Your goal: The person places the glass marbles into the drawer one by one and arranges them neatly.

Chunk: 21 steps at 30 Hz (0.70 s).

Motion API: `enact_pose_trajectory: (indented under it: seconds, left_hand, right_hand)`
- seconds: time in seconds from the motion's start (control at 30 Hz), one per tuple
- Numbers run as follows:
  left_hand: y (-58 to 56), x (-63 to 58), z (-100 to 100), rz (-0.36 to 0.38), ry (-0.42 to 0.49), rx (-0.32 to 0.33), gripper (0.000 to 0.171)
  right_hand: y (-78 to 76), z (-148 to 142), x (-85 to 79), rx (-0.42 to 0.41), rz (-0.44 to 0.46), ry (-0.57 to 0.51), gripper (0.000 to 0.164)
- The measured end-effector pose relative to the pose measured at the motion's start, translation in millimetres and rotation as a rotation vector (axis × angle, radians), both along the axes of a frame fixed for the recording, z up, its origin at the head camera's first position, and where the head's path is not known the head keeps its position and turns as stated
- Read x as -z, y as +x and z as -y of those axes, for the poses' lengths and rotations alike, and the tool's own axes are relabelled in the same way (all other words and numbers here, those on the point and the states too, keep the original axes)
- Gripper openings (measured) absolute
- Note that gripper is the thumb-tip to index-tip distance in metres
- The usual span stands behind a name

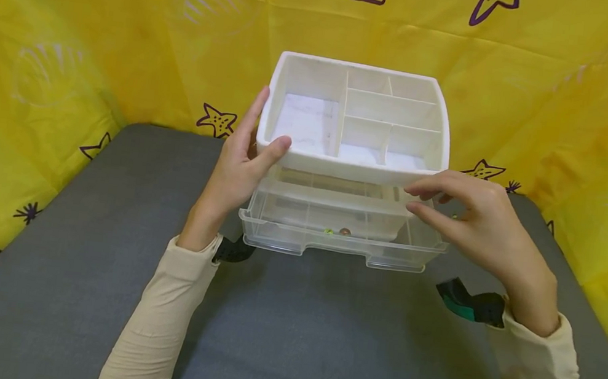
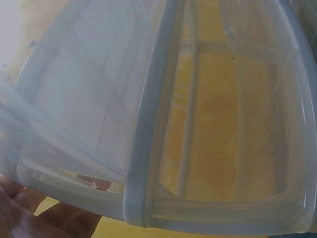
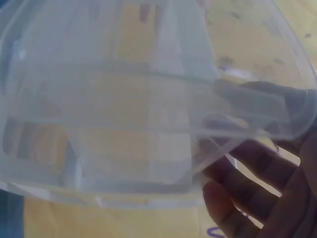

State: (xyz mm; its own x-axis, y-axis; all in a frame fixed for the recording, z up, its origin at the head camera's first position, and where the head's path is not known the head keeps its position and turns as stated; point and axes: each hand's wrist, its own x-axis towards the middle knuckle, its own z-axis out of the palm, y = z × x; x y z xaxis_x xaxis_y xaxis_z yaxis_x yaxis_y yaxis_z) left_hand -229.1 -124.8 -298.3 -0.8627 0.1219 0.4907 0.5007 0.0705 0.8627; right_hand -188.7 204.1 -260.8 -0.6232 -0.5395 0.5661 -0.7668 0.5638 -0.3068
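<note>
A white desktop organizer box [image 1: 350, 171] with a divided top tray stands in front of me, tilted so its compartments face me. My left hand [image 1: 230, 169] grips its left side, thumb over the front rim and fingers along the side. Below the top, a clear drawer [image 1: 277, 236] sticks out toward me. Inside the drawer, near its front wall, are a small round brown thing [image 1: 345, 232] and a tiny green one [image 1: 329, 232]. My right hand [image 1: 491, 228] is at the box's front right corner, fingers loosely bent and thumb apart from them, with nothing between.
A dark grey cloth surface [image 1: 321, 339] lies beneath everything. Yellow fabric [image 1: 147, 43] with sea-creature drawings hangs behind and along both sides. Dark straps [image 1: 472, 303] show at the wrists.
</note>
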Motion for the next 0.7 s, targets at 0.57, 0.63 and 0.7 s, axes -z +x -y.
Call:
enact_pose_trajectory:
  seconds: [0.57, 0.63, 0.7]
  left_hand:
    - [0.3, 0.0, 0, -0.005, -0.004, -0.001, 0.076]
    - [0.2, -0.1, 0, -0.007, -0.004, 0.001, 0.076]
    - [0.3, 0.0, 0, -0.005, -0.004, 0.002, 0.076]
  right_hand:
    - [-1.3, -26, 23.4, 0.131, -0.014, -0.189, 0.038]
    - [-3.5, -29, 27.2, 0.131, -0.017, -0.197, 0.037]
    - [-6.4, -31, 30.5, 0.132, -0.016, -0.203, 0.036]
